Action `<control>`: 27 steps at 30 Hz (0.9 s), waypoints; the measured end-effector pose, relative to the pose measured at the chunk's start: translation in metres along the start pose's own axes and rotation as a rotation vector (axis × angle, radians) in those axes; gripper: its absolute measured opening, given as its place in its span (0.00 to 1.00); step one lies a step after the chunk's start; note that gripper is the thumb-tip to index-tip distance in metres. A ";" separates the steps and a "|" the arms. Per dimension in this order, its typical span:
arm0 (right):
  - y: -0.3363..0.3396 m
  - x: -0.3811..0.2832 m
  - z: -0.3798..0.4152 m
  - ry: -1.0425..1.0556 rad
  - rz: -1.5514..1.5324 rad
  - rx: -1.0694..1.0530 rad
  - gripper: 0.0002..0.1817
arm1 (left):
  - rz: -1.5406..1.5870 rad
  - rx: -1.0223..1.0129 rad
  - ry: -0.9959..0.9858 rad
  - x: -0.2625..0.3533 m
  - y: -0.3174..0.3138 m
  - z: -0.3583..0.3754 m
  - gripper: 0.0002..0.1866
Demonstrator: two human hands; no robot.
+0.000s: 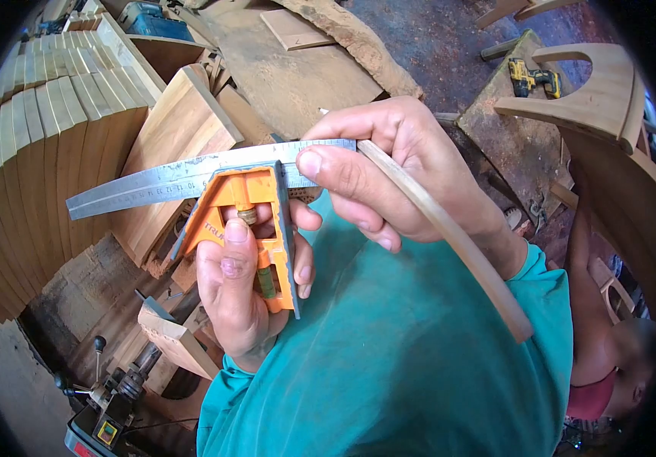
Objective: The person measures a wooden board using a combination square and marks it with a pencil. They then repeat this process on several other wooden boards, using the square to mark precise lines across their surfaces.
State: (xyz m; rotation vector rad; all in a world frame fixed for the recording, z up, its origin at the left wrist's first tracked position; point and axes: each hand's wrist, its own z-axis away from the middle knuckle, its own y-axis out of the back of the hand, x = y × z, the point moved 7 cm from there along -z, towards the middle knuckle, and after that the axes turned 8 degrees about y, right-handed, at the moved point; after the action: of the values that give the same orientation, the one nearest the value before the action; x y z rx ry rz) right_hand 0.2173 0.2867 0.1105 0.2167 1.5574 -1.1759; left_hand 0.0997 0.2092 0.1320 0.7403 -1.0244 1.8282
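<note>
My left hand (240,297) is closed around the orange head (271,251) of a combination square, its thumb at the brass knob (246,216). The steel ruler blade (153,181) passes through the head and points out to the left. My right hand (396,164) pinches the blade's right end between thumb and fingers. A thin wooden strip (450,232) lies across that hand, its upper end right at the blade's end and its lower end over my teal sleeve. A small pale tip (324,111) pokes out above the right fingers.
Curved wooden pieces (54,145) stand stacked at the left, beside a leaning board (179,145). At lower left is a machine with lever handles (115,392). A yellow drill (534,79) lies on a bench at upper right, near a curved wooden frame (595,95). Another person (595,327) is at far right.
</note>
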 end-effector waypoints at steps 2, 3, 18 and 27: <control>0.000 -0.001 0.000 0.013 -0.015 -0.014 0.13 | 0.007 0.002 -0.001 -0.001 0.000 0.000 0.22; -0.001 -0.001 0.000 0.013 -0.014 -0.009 0.12 | 0.003 0.005 0.002 -0.001 0.000 0.001 0.21; -0.003 0.003 0.003 -0.042 -0.011 0.006 0.14 | 0.099 0.026 0.086 -0.014 0.016 -0.012 0.20; 0.003 0.013 0.000 -0.029 0.006 -0.001 0.14 | 0.252 -0.013 0.075 -0.017 0.017 -0.019 0.21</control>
State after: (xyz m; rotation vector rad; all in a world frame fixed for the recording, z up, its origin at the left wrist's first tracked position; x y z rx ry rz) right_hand 0.2149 0.2824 0.0984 0.2027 1.5305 -1.1691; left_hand 0.0907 0.2144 0.1029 0.5496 -1.1192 2.0457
